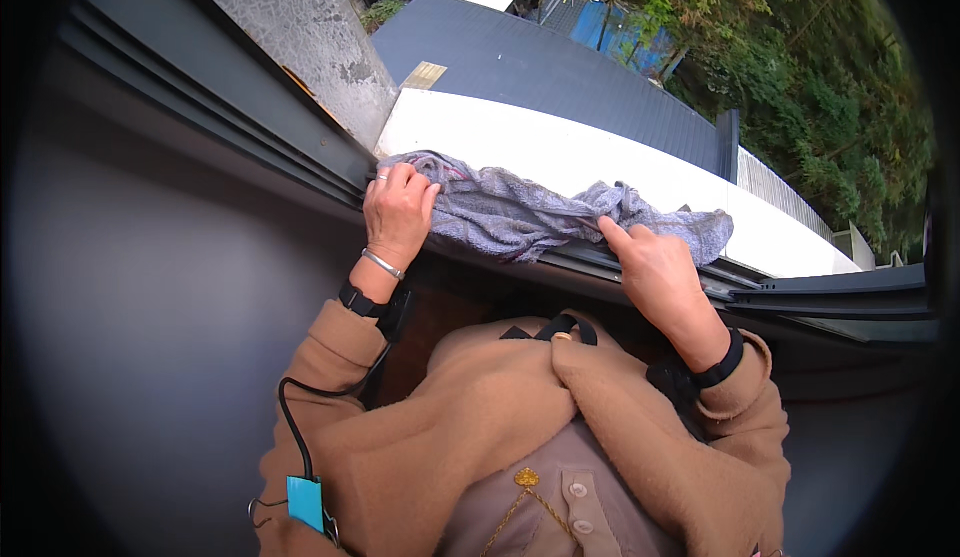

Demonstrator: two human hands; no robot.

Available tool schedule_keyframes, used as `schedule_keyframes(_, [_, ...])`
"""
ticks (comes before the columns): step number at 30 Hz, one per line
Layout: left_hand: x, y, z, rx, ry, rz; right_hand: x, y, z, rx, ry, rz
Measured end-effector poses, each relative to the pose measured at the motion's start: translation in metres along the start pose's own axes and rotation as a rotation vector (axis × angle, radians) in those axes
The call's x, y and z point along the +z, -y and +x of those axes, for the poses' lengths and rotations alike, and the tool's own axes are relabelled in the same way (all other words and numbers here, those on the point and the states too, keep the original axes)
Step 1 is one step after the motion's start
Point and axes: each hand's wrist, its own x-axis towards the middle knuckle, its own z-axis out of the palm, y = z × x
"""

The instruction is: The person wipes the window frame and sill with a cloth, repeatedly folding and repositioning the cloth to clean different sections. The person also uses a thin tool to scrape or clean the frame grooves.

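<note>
A crumpled grey-purple cloth [510,208], probably a towel, lies stretched along the sill track of a window [577,260]. My left hand [399,208] grips its left end, close to the corner where the dark window frame [300,118] meets the sill. Toward the cloth's right part, my right hand [660,275] has its fingers on the fabric, with the index finger pressed into a fold. The other fingers of that hand are curled and partly hidden. Part of the cloth's right end spreads past my right hand over the track.
Beyond the sill is a white ledge [555,129], then a dark ribbed roof [555,54] and trees [817,84] outside. A window sash [840,290] stands at the right. A black cable [300,414] runs along my left sleeve to a blue binder clip [304,503].
</note>
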Motion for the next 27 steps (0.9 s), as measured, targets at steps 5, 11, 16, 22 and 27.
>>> schedule_keyframes(5, [0.000, -0.009, -0.004, 0.002, 0.029, 0.041, -0.008, 0.010, 0.024, -0.048, 0.112, -0.078])
schedule_keyframes(11, [0.002, -0.011, -0.008, -0.024, -0.005, -0.022, -0.030, 0.010, 0.014, -0.066, 0.161, -0.043])
schedule_keyframes(16, [0.005, -0.011, -0.008, -0.035, -0.035, -0.038, -0.018, 0.006, 0.019, -0.065, 0.211, -0.076])
schedule_keyframes(22, [0.003, -0.013, -0.011, -0.036, -0.025, -0.080, 0.011, 0.019, 0.048, -0.047, 0.279, -0.024])
schedule_keyframes(27, [0.013, -0.012, -0.017, -0.090, -0.058, -0.141, 0.031, 0.061, 0.097, -0.060, 0.275, 0.023])
